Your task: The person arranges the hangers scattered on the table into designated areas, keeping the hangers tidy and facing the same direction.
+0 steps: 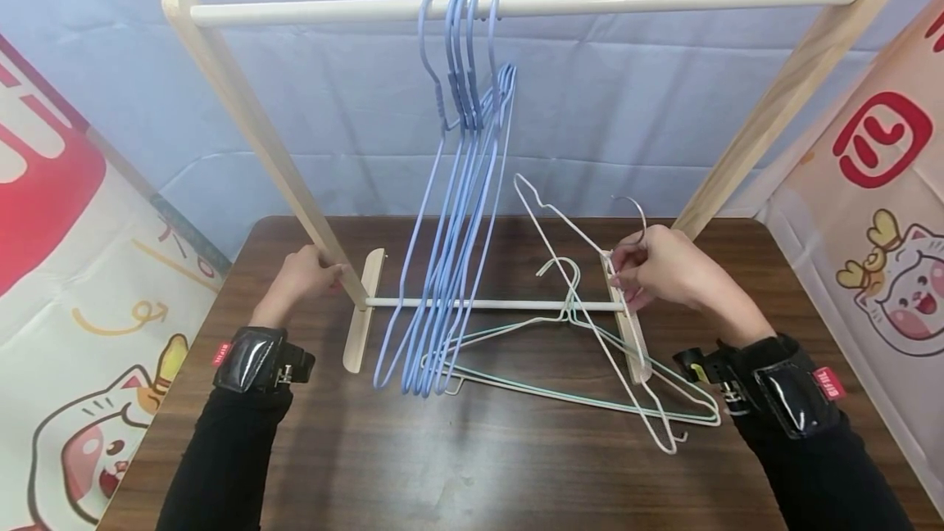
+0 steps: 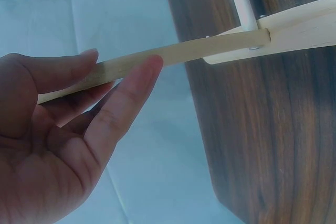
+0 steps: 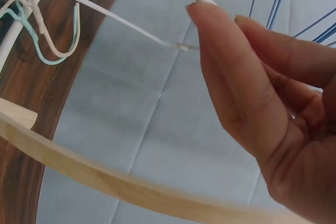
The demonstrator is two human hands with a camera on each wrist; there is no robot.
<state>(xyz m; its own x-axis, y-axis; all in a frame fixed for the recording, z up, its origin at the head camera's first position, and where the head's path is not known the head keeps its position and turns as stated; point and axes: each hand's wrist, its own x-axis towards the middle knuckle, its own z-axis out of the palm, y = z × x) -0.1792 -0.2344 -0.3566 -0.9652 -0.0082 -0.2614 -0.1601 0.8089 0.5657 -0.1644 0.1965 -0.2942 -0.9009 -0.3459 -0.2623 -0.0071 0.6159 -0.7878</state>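
My left hand pinches the left wooden upright of a clothes rack low down, thumb and fingers on either side of the wood in the left wrist view. Near the right upright, my right hand holds a white wire hanger by its neck, the metal hook rising above the fingers. That hanger hangs tilted over a white and a mint hanger lying by the rack's lower bar. Several blue hangers hang bunched on the white top rail.
The rack's wooden feet stand on a dark wood table. A pale blue cloth covers the back. Printed cartoon panels flank both sides.
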